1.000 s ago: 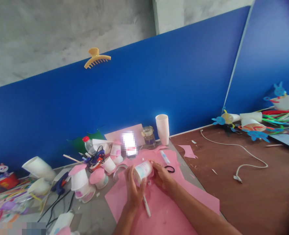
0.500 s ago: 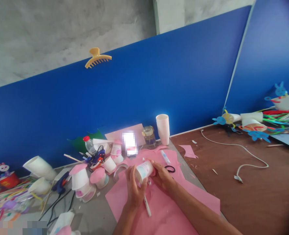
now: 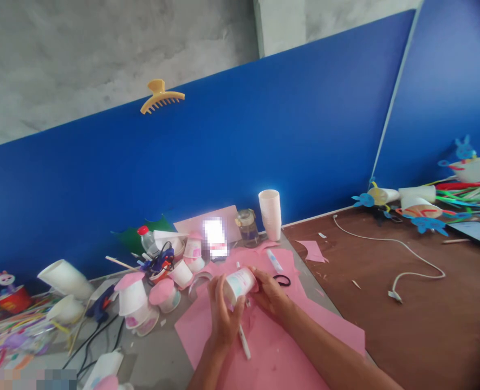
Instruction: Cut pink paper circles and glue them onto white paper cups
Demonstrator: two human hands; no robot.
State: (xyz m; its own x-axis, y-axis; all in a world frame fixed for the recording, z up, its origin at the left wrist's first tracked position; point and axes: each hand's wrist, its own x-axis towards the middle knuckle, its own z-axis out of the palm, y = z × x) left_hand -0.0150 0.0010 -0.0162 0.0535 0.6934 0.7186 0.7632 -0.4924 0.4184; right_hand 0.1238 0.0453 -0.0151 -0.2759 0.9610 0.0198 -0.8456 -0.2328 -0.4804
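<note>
Scanning from the left: a red cup [image 3: 14,299] with a small rabbit figure, then a blue glue gun [image 3: 101,306] among dark cords, then a stacked pair of white cups [image 3: 132,295] capped with a pink disc. Middle of the table: the left hand [image 3: 224,317] is curled round the left part of a printed paper cup [image 3: 240,284], fingers behind, thumb along the near side. Cup is held tipped on its side between both hands, above pink paper [image 3: 289,352]; a white pen [image 3: 244,342] lies just below it. Handling, as judged — very light, thin-walled, springy, easily dented by a hard squeeze; printed wall probably smooth, a little slippery. Best hold would be a loose wrap near the stiffer rim, or a pinch at the base. The right hand [image 3: 271,292] is drawn in narrow at the cup's right end, where pink shows; exact fingertip contact cannot be told. Further right: a black loop [image 3: 281,280] on the paper, then a white cable [image 3: 380,239] snaking over the brown tabletop [image 3: 365,330].
</note>
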